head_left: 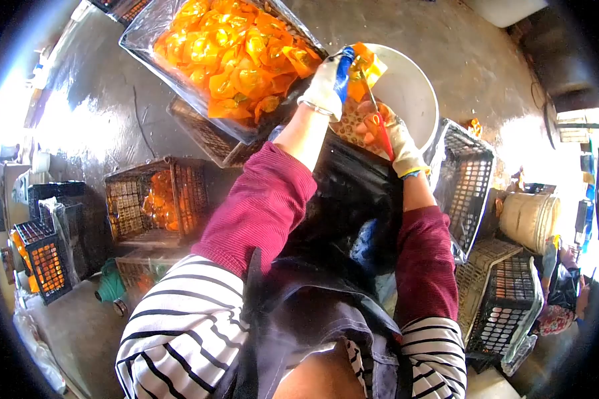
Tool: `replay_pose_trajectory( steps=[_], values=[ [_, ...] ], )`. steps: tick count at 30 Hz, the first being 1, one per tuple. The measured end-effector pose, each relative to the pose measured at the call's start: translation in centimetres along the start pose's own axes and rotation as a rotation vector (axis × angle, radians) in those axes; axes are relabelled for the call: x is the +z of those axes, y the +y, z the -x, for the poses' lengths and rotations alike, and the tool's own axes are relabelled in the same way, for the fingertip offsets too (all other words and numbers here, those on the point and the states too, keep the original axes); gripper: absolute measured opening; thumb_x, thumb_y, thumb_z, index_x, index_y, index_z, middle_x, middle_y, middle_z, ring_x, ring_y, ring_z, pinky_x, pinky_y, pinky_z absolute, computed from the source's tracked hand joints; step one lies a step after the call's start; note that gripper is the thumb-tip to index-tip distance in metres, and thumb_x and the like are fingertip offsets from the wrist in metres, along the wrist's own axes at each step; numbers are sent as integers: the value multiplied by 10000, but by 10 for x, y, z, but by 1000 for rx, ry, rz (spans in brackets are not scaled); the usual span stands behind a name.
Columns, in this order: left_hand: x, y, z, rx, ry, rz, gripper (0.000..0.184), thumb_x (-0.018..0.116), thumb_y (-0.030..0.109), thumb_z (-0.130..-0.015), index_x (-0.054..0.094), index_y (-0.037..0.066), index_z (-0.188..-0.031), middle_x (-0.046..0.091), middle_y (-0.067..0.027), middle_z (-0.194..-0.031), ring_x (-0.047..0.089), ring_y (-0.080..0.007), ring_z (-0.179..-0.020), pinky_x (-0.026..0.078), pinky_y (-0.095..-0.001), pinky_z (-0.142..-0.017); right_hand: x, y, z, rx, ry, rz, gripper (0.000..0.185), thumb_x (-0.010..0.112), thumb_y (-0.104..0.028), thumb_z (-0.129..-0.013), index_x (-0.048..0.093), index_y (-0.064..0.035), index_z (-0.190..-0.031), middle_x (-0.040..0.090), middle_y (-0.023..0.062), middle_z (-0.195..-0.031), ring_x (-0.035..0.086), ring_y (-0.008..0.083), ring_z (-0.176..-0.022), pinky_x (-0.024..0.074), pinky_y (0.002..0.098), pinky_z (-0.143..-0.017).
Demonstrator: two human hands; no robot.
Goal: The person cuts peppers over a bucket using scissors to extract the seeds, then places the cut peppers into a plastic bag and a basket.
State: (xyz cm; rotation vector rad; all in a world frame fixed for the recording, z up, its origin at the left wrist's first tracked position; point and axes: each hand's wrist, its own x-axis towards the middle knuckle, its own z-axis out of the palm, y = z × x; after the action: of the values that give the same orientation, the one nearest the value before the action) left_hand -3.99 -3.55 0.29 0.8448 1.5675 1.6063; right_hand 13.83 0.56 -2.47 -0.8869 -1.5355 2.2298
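My left hand (327,81), in a white glove with blue on it, is closed on an orange-yellow film wrapper (371,66). What is inside the wrapper cannot be made out. In my right hand (404,143), also gloved with bare fingertips showing, are scissors (381,133) with red-orange handles. Their blades point up and left, touching or very close to the wrapper. Both hands are at the near left rim of a white bucket (427,93). Beside my left hand stands a plastic-lined crate (140,56) heaped with shiny orange-wrapped pieces (236,56).
A black plastic crate (469,179) stands right of the bucket, with another crate (506,302) lower down. On the left, a brown crate (130,213) holds orange pieces. A beige drum (529,219) is at far right, near another person (566,286). A black apron (339,199) covers my lap.
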Motion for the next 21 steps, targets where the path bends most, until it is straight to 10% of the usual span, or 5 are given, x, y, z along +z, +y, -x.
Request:
replay_pose_trajectory(
  steps=[6,9,12,17,21],
  values=[
    [9,-27,-22,-159,-246,856,443,535,268,-921,469,9,-1274,585,-123,-1179,581,-218,-1067,490,-326,-885,-9,-8,0,89,112,128,292,596,-294,-895,549,-101,-1109,651,98,-695,528,109,-444,429,240,-431],
    [17,-37,-19,-119,-233,501,381,507,159,-933,460,15,-1283,563,-132,-1209,577,-214,-1073,480,-301,-917,-24,-3,-7,137,122,0,217,561,-150,-919,550,-42,-1107,641,108,-806,578,183,-513,477,269,-451],
    [11,-53,-33,221,-283,-1040,403,511,126,-927,437,1,-1304,563,-118,-1204,569,-193,-1072,469,-289,-932,-33,37,-30,-155,191,19,244,568,-171,-914,548,-48,-1125,639,118,-756,568,186,-505,475,260,-474],
    [19,-94,-39,111,-34,-245,413,516,344,-910,609,-6,-1108,632,-217,-1057,601,-326,-997,467,-383,-857,-24,9,-13,37,210,6,265,574,-171,-908,544,-52,-1143,622,79,-820,591,162,-624,486,264,-520],
    [23,-67,-26,-20,-5,-387,406,520,333,-903,617,-19,-1081,629,-232,-1049,598,-338,-1000,468,-390,-839,-26,8,-11,115,231,-32,280,581,-184,-905,548,-46,-1146,617,60,-808,584,155,-597,480,268,-516]
  ],
)
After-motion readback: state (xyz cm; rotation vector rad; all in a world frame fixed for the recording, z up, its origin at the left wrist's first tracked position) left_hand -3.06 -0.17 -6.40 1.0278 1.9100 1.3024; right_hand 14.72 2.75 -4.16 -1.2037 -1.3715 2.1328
